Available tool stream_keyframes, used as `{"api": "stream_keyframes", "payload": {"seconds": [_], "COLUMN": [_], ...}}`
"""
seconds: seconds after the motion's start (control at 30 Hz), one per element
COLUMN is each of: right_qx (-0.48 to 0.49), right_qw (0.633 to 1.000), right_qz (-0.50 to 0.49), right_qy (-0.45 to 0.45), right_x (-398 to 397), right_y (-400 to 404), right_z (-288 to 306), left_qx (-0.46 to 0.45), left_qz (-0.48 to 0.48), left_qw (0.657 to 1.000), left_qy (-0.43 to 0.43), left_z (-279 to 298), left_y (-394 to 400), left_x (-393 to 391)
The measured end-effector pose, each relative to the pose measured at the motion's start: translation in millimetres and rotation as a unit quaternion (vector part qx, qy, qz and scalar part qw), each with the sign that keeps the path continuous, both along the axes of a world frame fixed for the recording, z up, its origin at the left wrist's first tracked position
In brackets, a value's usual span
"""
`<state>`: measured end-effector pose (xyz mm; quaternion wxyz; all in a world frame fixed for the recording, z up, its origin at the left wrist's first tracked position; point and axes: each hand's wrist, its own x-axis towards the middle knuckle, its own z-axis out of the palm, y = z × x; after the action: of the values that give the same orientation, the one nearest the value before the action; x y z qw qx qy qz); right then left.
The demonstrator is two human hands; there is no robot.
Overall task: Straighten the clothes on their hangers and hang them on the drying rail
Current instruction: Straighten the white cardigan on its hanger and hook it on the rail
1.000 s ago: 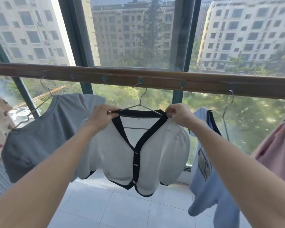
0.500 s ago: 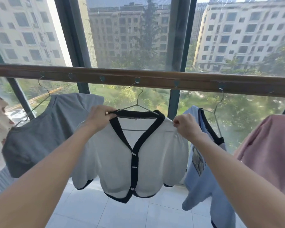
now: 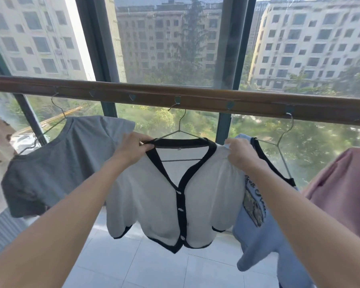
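I have my left hand [image 3: 133, 148] pinching the cardigan [image 3: 164, 196] collar and my right hand [image 3: 240, 153] pinching its shoulder, to square it on the hanger [image 3: 180, 129]; it hangs from the rail [image 3: 195, 98].

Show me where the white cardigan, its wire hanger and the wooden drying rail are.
white cardigan [image 3: 154, 200]: head view, left front panel.
wire hanger [image 3: 180, 123]: head view, neck below the hook.
wooden drying rail [image 3: 195, 98]: head view, middle of the bar.

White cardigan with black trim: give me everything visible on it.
The white knit cardigan with black trim is short, V-necked, buttoned shut with pale buttons on a black placket, and edged in black at neckline, sleeves and hem. It hangs facing the camera on a thin wire hanger hooked to the brown wooden rail. The left hand pinches its collar; the right hand grips its shoulder.
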<state>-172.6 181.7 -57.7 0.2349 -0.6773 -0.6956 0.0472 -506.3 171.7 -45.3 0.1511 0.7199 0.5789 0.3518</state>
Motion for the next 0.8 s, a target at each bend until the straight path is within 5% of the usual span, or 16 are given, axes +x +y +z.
{"api": "stream_keyframes", "payload": {"seconds": [0.2, 0.43, 0.67, 0.8], "right_qx": [-0.045, -0.022, -0.034, -0.027], "right_qw": [0.991, 0.997, 0.995, 0.994], "right_qz": [0.122, 0.063, 0.052, 0.049], "right_qy": [-0.023, 0.050, 0.076, 0.089], "right_x": [-27.7, -25.2, -34.8, -30.9], "right_y": [1.9, 1.9, -6.1, -8.8], "right_z": [6.5, -5.5, -2.1, -2.6], "left_qx": [0.003, -0.025, -0.062, -0.122], "left_qz": [-0.005, -0.008, 0.019, 0.013], "left_qw": [1.000, 0.991, 0.991, 0.974], "left_qy": [0.020, 0.133, 0.120, 0.188], "left_z": [2.4, 4.5, 3.3, 3.7], "left_y": [-6.1, -22.1, -34.5, -38.5], "left_x": [-4.5, -43.8, -66.7, -75.0]}}
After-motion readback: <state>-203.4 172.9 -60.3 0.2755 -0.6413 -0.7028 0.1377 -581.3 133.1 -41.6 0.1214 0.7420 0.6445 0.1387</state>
